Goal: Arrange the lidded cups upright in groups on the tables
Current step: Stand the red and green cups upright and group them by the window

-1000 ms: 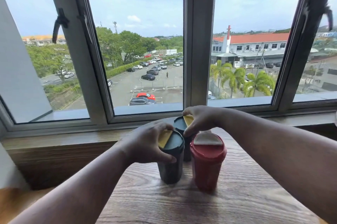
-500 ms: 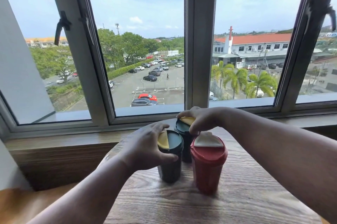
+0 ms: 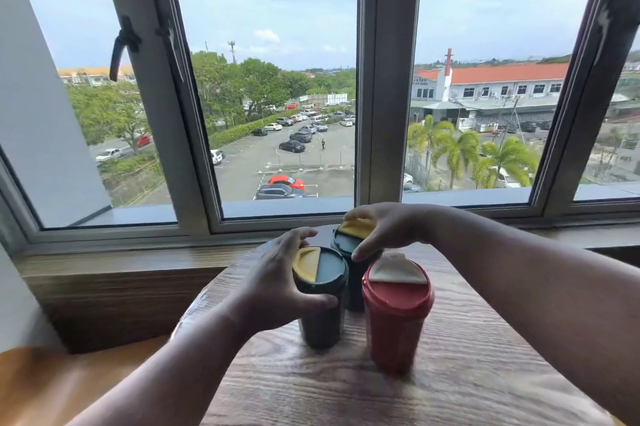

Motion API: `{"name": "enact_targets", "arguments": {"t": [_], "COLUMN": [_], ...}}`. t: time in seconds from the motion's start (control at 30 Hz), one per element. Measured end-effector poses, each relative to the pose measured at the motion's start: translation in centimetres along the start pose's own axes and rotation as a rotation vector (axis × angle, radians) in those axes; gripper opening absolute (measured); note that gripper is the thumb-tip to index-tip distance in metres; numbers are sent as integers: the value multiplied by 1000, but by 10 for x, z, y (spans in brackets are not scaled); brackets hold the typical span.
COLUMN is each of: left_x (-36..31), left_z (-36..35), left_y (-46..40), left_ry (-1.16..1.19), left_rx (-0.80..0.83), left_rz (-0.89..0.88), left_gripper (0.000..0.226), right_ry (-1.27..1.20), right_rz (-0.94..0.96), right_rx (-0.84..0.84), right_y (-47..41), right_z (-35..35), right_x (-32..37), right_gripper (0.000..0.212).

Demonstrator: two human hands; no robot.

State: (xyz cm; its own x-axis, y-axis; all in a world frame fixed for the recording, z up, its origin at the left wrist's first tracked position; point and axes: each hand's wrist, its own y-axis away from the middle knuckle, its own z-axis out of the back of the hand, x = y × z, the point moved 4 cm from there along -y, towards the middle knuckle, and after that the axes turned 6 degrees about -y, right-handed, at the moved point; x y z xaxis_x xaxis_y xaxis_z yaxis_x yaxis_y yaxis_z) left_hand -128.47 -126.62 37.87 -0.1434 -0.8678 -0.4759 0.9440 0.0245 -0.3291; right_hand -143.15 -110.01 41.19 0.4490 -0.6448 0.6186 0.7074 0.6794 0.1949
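Wood-grain round table by the window is carrying 3 lidded cups, all upright and standing close together as 1 group. Left hand is wrapping the near dark cup just below its lid, thumb in front and fingers curled behind, likely to steady or nudge it toward its neighbours. Right hand is arching over the far dark cup, fingers and thumb curled around the lid rim, probably seating it in place. Red cup is standing untouched just beside both, apparently already positioned.
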Motion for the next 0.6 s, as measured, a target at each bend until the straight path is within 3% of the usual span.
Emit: {"name": "enact_targets", "arguments": {"t": [0.6], "left_x": [-9], "left_z": [-14], "left_y": [12], "left_ry": [12], "left_rx": [-160], "left_rz": [175], "left_gripper": [96], "right_ry": [-33], "right_rz": [142], "right_rx": [101], "right_y": [-19], "right_z": [4], "right_x": [-23], "right_gripper": [87]}}
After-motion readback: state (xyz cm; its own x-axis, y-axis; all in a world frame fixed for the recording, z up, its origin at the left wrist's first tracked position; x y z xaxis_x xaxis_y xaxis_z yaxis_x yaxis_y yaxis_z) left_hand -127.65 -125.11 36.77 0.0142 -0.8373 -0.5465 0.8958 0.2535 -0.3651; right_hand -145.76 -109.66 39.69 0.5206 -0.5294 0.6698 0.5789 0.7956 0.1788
